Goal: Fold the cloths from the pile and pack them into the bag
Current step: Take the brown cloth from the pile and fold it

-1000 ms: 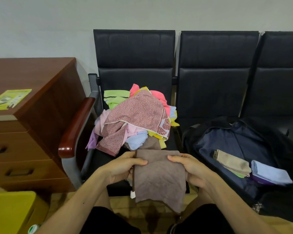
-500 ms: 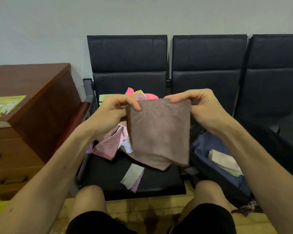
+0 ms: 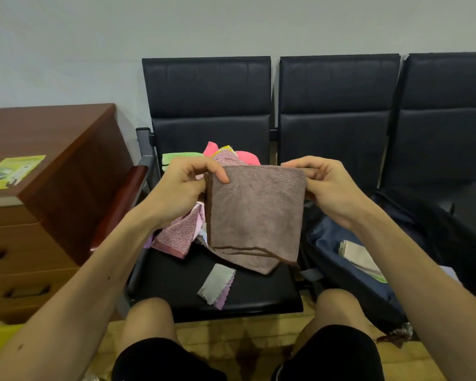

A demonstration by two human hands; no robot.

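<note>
Holding a folded mauve-brown terry cloth with dark brown edging [image 3: 254, 215] up in the air, the person is keeping it level with the chair fronts, its top edge stretched between both hands. The left hand [image 3: 184, 188] is pinching the upper left corner, thumb lying across the front face and fingers curled behind. The right hand [image 3: 327, 188] is pinching the upper right corner between thumb and curled fingers. The cloth is hanging free, its lower edges falling unevenly to a point above the black padded seat of the left chair [image 3: 176, 281].

Behind the held cloth, the pile of mixed cloths [image 3: 223, 155] is sitting on that same seat against the backrest, showing pink, green and yellow pieces, with a pink speckled towel with a maroon border [image 3: 177, 237] trailing down toward the seat front. A small pale grey and lilac cloth with scalloped edges [image 3: 217, 285] is lying flat near the seat's front edge, apart from the pile.

To the right, the open dark bag with navy lining [image 3: 327, 243] is resting on the adjoining seat; a folded beige cloth [image 3: 355, 254] is lying inside it, partly hidden by the right forearm. A reddish-brown wooden drawer cabinet [image 3: 52, 188] is standing to the left, carrying a green leaflet [image 3: 14, 171] on its top.
</note>
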